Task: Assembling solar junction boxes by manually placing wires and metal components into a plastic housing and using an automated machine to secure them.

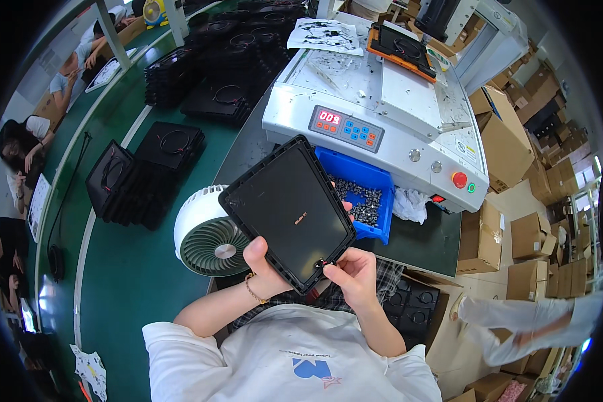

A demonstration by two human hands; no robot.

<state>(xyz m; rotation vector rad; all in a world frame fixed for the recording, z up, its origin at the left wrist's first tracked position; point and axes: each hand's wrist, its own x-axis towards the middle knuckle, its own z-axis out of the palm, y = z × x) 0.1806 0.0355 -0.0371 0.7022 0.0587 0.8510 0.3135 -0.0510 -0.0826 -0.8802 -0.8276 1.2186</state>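
A flat black rectangular plastic panel [291, 208] with a raised, notched rim is held tilted in front of my chest. My left hand [264, 271] grips it, the thumb on the near left edge and fingertips showing past the far right edge. At the panel's lower right corner, my right hand [354, 275] pinches a small black part [321, 264] with a bit of reddish wire, its exact kind too small to tell. Beyond the panel, a blue bin [382, 184] holds many small metal pieces. A white round fan [204, 231] stands left of the panel.
A white machine [402, 144] with a lit control panel stands ahead, an orange fixture [402, 52] holding a black panel on top. Stacked black panels [151, 171] with wires lie on the green table [130, 288]. Cardboard boxes [482, 241] and a walking person [522, 321] are at right.
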